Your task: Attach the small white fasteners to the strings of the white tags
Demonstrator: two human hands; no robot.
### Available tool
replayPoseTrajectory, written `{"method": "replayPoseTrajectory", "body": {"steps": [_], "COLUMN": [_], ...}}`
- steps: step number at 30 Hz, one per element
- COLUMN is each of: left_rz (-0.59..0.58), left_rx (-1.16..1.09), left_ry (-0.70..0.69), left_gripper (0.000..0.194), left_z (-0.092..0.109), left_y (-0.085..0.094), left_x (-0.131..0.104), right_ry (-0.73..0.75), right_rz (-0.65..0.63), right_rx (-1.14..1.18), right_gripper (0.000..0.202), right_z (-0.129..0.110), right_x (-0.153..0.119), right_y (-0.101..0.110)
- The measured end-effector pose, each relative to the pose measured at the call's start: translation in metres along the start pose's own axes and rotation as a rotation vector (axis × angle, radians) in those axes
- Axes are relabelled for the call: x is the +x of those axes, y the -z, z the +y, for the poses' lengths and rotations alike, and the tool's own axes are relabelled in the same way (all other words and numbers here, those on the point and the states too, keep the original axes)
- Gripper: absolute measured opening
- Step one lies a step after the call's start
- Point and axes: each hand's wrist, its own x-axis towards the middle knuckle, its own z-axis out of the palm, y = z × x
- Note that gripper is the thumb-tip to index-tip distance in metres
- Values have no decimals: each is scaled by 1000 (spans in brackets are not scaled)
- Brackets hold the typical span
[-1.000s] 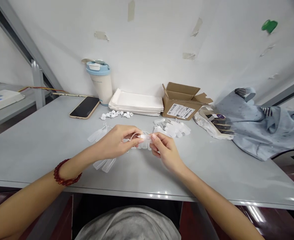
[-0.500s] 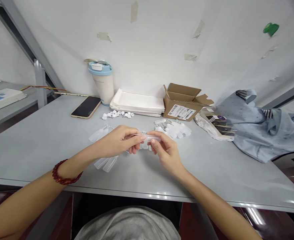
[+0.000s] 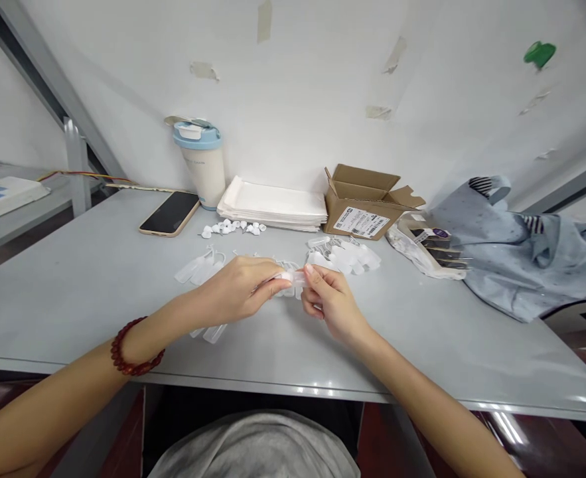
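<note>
Over the middle of the table, my left hand (image 3: 250, 285) pinches a small white cap (image 3: 287, 275) between thumb and fingers. My right hand (image 3: 332, 295) grips a clear plastic tube (image 3: 299, 277), whose end meets the cap. Fingers hide most of both pieces, so I cannot tell whether they are joined. More translucent tubes lie around: some left of my hands (image 3: 200, 267), others partly under my left forearm (image 3: 215, 333), and a pile (image 3: 350, 256) to the right. Several small white caps (image 3: 230, 228) sit farther back.
Along the wall stand a cream cup (image 3: 208, 169) with a blue lid, a stack of white envelopes (image 3: 277, 202) and an open cardboard box (image 3: 360, 206). A phone (image 3: 170, 214) lies at left. At right are a plastic packet (image 3: 432, 249) and bluish cloth (image 3: 516, 252).
My right-hand fingers have closed further around the tube, covering more of it. The left hand has shifted slightly, its fingers now tucked behind the thumb. The view has moved a little.
</note>
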Motion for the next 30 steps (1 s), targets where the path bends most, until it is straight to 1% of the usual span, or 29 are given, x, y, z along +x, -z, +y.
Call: {"method": "replayPoseTrajectory", "body": {"steps": [2,4,6,9,11,14,16,18,24,27,30], "left_rz": [19,27,5,-69,-99,-104,-100,-88,-38,-38,-35], "left_rx": [25,5,-62,-182,-227,-262,-283,-291,-215,-181,-139], "left_ry": [-8,27,100,205,236,269,290,294,266,236,198], "left_gripper": [31,30,32,38,40,41,41,41,40,41,41], "left_z": [-1,-1,0,2,3,5,4,4,2,2,0], "left_y": [-1,-1,3,9,12,14,13,12,8,6,5], "left_x": [-1,-1,-1,-1,-1,0,0,-1,-1,0,0], "right_ry": [-19,23,131,310,391,508,545,513,311,201,65], "right_rz": [7,29,59,100,125,155,154,138,87,54,-23], "right_rx": [-10,-71,-191,-372,-470,-639,-709,-712,-569,-411,-182], "right_gripper": [45,40,33,25,23,23,25,27,33,35,37], "right_z": [-2,-3,-3,0,1,3,4,5,4,0,-3], "right_x": [-1,-3,-7,-13,-15,-16,-15,-15,-14,-12,-8], "right_y": [0,-1,-2,-3,-4,-4,-3,-3,-2,-2,-1]}}
